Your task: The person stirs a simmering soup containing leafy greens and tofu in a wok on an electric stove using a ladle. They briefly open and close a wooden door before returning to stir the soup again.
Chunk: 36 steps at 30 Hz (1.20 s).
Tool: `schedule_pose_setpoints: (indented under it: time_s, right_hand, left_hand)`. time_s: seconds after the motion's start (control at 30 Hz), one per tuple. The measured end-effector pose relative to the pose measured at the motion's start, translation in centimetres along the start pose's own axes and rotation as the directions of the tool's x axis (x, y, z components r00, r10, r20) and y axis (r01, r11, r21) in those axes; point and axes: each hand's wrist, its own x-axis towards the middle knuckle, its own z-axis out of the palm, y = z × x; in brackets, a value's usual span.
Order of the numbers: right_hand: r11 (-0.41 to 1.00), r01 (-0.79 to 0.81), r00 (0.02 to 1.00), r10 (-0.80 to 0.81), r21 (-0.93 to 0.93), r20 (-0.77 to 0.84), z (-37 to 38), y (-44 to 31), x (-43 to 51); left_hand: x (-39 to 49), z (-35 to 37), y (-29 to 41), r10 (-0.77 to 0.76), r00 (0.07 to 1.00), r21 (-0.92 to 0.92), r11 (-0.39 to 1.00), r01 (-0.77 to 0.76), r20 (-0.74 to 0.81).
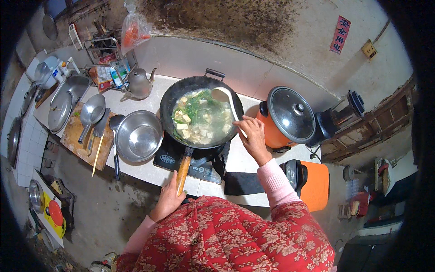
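Observation:
A black wok [166, 102] stands on an induction cooker [207, 170]. It holds a pale, steaming broth with tofu cubes [183, 126] and green leafy vegetables [197, 103]. My left hand [169, 197] grips the wok's wooden handle [184, 170] near its end. In my right hand [252, 137], the fingers close around the handle of a white ladle [222, 94]. The ladle's bowl is over the upper right of the broth, inside the wok. How deep it dips is hard to tell through the steam.
Left of the wok stand a metal basin [139, 136], a black spatula [116, 124] and a cutting board [73, 127] bearing a metal scoop [92, 110] and a cleaver [100, 127]. A kettle [139, 85] is behind. An orange cooker [265, 125] and a blender [340, 108] stand right.

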Motion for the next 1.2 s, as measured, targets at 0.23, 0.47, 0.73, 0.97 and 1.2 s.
schedule_pose_setpoints:
  time_s: [0.23,0.47,0.73,0.97,1.2]
  right_hand:
    - [0.988,-0.078,0.989,0.093,-0.130,0.112,2.3,0.5,-0.8]
    - [0.985,-0.101,0.994,0.092,0.141,0.064,4.5,-0.2,-0.1]
    - [0.993,0.101,0.993,-0.104,0.060,0.049,1.2,-1.1,-0.7]
    - [0.992,0.101,0.987,-0.089,0.081,-0.135,-3.8,-1.4,-2.0]
    - [0.990,0.054,0.990,-0.036,0.128,-0.134,-5.4,-1.0,-3.1]
  left_hand:
    - [0.0,0.0,0.0,0.052,0.999,0.022,0.998,-0.051,-0.013]
    - [0.1,0.1,0.3,-0.017,1.000,0.033,0.999,0.017,-0.001]
    - [0.1,0.1,0.3,-0.051,0.999,0.046,0.998,0.050,0.017]
    - [0.0,0.0,0.3,-0.037,0.999,0.013,0.999,0.037,0.014]
    - [0.0,0.1,0.1,0.011,1.000,0.039,0.999,-0.011,-0.008]
